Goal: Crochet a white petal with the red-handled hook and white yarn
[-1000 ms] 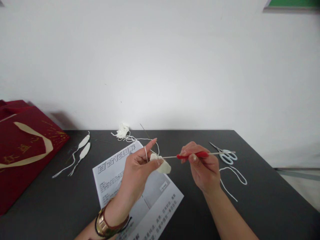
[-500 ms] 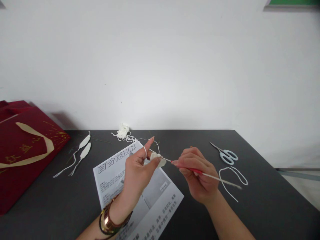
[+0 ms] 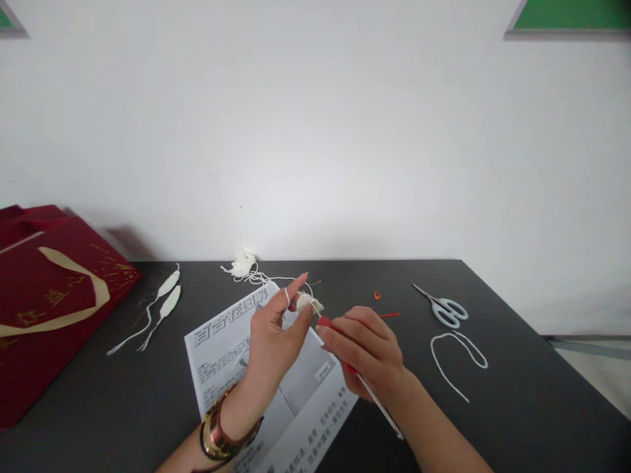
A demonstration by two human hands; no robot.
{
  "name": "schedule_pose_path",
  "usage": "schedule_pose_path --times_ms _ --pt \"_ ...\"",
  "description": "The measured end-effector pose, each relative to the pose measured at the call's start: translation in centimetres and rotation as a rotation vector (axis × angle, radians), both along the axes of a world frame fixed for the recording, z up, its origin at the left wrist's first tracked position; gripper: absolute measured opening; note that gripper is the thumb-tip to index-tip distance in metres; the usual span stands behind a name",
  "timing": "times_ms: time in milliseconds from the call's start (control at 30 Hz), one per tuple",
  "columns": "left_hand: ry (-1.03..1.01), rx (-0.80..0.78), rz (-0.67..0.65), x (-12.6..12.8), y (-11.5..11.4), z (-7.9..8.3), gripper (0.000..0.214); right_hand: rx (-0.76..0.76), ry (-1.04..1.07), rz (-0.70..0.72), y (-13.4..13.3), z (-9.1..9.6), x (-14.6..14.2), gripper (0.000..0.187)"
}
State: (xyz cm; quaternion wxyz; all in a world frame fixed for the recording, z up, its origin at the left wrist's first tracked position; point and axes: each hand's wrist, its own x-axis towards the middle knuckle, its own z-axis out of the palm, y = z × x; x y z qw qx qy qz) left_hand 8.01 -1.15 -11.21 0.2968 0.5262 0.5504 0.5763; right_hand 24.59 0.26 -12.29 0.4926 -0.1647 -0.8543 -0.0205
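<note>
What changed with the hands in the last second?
The right hand moved left, close to the left hand, swinging the crochet hook so its tail points back toward the person instead of at the scissors. The left hand kept pinching the white crochet piece. Scissors, instruction sheet and red bag stayed put.

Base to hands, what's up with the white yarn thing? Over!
Left grip pinching white crochet piece, yarn round its finger. Right grip holding red crochet hook, tip at piece. Printed sheet beneath.
</note>
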Motion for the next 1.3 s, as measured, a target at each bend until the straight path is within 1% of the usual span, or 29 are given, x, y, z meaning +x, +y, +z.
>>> schedule_pose_path --times_ms 100,233,300,367,433,500,567,633,733,833,867,933,1000,1100,1200,1300 --pt "-0.041 0.012 -0.021 -0.1 0.1 0.2 0.046 0.023 -0.049 0.001 -0.1 -0.3 0.0 0.036" --pt "-0.182 0.060 0.002 0.4 0.1 0.3 0.057 0.005 -0.032 0.003 -0.2 -0.2 -0.3 0.041" --pt "-0.284 0.120 0.019 0.7 0.1 0.1 0.062 -0.039 0.020 0.021 -0.2 0.2 -0.5 0.044" --pt "-0.352 0.187 0.015 0.9 0.1 -0.2 0.067 -0.105 0.128 0.054 0.0 0.8 -0.7 0.046" --pt "-0.401 0.222 -0.011 1.0 0.2 -0.3 0.071 -0.201 0.250 0.085 0.1 1.4 -0.8 0.043" --pt "-0.479 0.204 -0.056 1.0 0.2 -0.3 0.073 -0.294 0.312 0.109 0.3 1.8 -0.8 0.037" --pt "-0.596 0.146 -0.113 1.0 0.3 0.0 0.072 -0.324 0.307 0.130 0.4 1.8 -0.7 0.033" --pt "-0.708 0.086 -0.165 0.9 0.3 0.3 0.069 -0.256 0.263 0.139 0.5 1.6 -0.5 0.032" --pt "-0.790 0.066 -0.185 0.9 0.2 0.6 0.067 -0.028 0.094 0.066 0.2 1.2 -0.3 0.030" --pt "-0.745 0.077 -0.146 0.9 0.0 0.6 0.071 0.184 -0.085 -0.085 -0.3 1.1 -0.2 0.027" --pt "-0.704 0.089 -0.127 0.9 0.0 0.6 0.072 0.225 -0.114 -0.124 -0.5 1.2 -0.2 0.026" --pt "-0.583 0.142 -0.081 0.9 0.1 0.5 0.074 0.253 -0.132 -0.168 -0.8 1.2 -0.3 0.025" --pt "-0.453 0.219 -0.048 0.9 0.2 0.3 0.074 0.216 -0.115 -0.175 -0.9 1.1 -0.3 0.026" --pt "-0.355 0.295 -0.063 0.7 0.6 -0.1 0.072 0.092 -0.045 -0.109 -0.7 0.7 -0.3 0.030" --pt "-0.333 0.298 -0.098 0.3 1.0 -0.3 0.071 -0.024 0.039 -0.039 -0.5 0.7 -0.3 0.032" --pt "-0.336 0.258 -0.117 0.0 1.2 -0.3 0.071 -0.083 0.099 -0.007 -0.6 1.5 -0.2 0.032"
